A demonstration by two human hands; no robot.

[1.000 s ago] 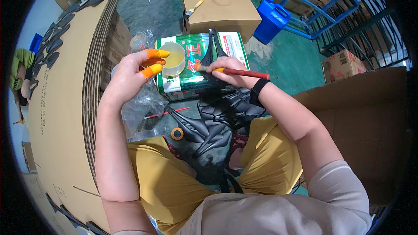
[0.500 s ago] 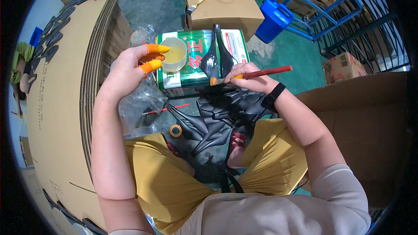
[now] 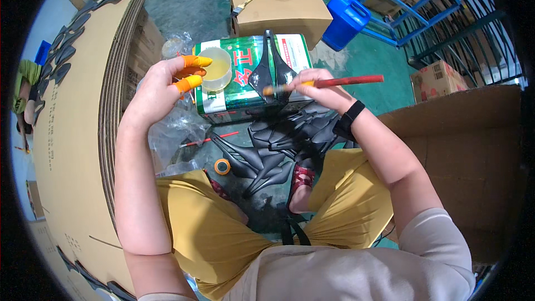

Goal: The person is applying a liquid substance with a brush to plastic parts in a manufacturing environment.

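In my right hand (image 3: 320, 89) is a paintbrush with a red handle (image 3: 356, 80). Its yellowish bristle end (image 3: 270, 91) lies over the lower part of a glossy black two-winged piece (image 3: 262, 76), which rests on a green and white box (image 3: 239, 88). My left hand (image 3: 164, 81), with orange coverings on several fingertips, is held with fingers apart beside a clear plastic cup (image 3: 223, 81) of yellowish liquid. Its fingertips overlap the cup's left rim in view; I see no grip on the cup.
Black pieces (image 3: 262, 167) are heaped on the floor near my feet, beside an orange-rimmed roll (image 3: 222, 166) and a thin red brush (image 3: 214, 139). Stacked cardboard (image 3: 72, 134) stands left, an open carton (image 3: 462, 150) right. Behind are a carton (image 3: 284, 8) with another brush and a blue jerrycan (image 3: 346, 21).
My right hand has turned the brush a little, its bristles now higher over the black piece. The black piece looks slightly turned. My left hand keeps its pose; the whole view has shifted slightly.
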